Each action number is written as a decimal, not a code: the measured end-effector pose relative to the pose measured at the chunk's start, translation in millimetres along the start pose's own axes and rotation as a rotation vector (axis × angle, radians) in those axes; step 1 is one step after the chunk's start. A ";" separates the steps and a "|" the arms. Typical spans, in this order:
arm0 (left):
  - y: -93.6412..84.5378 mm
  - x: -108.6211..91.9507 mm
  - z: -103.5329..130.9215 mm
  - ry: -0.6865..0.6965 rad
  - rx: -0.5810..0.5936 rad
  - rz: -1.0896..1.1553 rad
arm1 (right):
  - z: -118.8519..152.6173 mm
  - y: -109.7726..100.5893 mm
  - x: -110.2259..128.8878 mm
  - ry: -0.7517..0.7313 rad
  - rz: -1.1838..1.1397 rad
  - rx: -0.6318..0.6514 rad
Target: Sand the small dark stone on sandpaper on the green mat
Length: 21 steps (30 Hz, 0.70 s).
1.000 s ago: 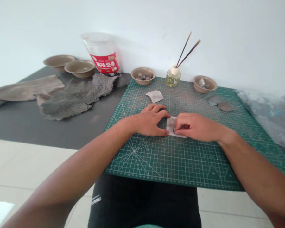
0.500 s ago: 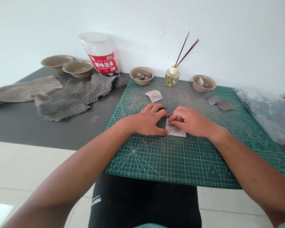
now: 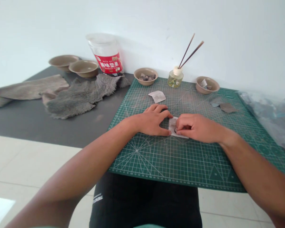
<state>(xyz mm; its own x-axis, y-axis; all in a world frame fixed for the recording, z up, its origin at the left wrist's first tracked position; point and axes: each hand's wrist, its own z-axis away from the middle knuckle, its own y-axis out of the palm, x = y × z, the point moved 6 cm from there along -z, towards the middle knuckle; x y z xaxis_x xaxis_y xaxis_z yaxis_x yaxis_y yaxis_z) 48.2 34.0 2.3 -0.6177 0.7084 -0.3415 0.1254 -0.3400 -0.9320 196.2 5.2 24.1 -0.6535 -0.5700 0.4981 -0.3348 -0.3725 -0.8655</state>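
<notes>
A small pale square piece (image 3: pixel 172 124), with greyish smudges, lies flat on the green cutting mat (image 3: pixel 152 164). My left hand (image 3: pixel 154 119) rests with fingers spread; its thumb and index fingertips press on the square's left edge. Over the right part of the square, my right hand (image 3: pixel 196 126) is closed in a pinch. Between its fingertips shows the edge of something small and dark, too hidden to name. Another pale piece (image 3: pixel 157 96), slightly curled, lies beyond my left hand.
At the back stand a bowl of small dark lumps (image 3: pixel 146 77), a reed diffuser (image 3: pixel 175 77) and a bowl with scraps (image 3: pixel 207 85). Two grey scraps (image 3: pixel 228 108) and a plastic bag (image 3: pixel 270 117) lie right. Left are grey cloths (image 3: pixel 78 98), two bowls (image 3: pixel 84 69) and a nut jar (image 3: pixel 109 61).
My right hand has slid toward me across the square, from its upper part to its lower part, still pinched. My left hand keeps its place on the left edge. The view has shifted slightly.
</notes>
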 end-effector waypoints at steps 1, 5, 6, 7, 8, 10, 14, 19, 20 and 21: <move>0.2 0.2 -0.1 0.005 0.001 0.000 | 0.0 -0.2 1.6 -0.018 -0.015 -0.005; 0.0 1.0 -0.2 0.002 -0.009 -0.002 | 1.1 -11.9 -6.2 0.062 0.091 -0.136; 0.0 1.0 -0.1 -0.002 -0.009 -0.003 | 1.8 -12.5 -8.2 0.084 0.106 -0.123; 0.1 0.7 0.1 -0.004 -0.007 -0.003 | 2.4 -10.8 -8.6 0.089 0.098 -0.078; 0.2 0.3 0.2 -0.004 -0.006 -0.002 | 2.9 -7.5 -7.0 0.072 0.067 -0.022; 0.1 -0.4 0.3 -0.002 -0.006 0.000 | 3.1 -1.9 -1.2 0.013 -0.009 0.041; -0.4 0.1 0.2 -0.005 -0.012 0.001 | 0.4 -9.5 -5.4 0.046 0.050 -0.138; 0.5 0.3 -0.3 0.011 -0.011 0.005 | 0.5 -1.9 -7.8 0.037 0.004 -0.009; 1.0 0.5 -0.5 0.012 -0.008 0.003 | 0.3 0.2 -5.0 0.004 -0.029 0.013; 1.5 0.7 -0.6 0.011 -0.005 0.001 | -0.3 -0.1 -3.3 -0.014 -0.040 -0.003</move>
<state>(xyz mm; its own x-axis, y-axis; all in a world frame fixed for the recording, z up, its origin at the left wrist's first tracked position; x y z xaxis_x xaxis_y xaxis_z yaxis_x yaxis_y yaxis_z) 48.5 34.3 0.6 -0.6088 0.7148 -0.3441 0.1305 -0.3376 -0.9322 198.3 7.3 22.6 -0.6298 -0.5648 0.5333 -0.3625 -0.3935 -0.8449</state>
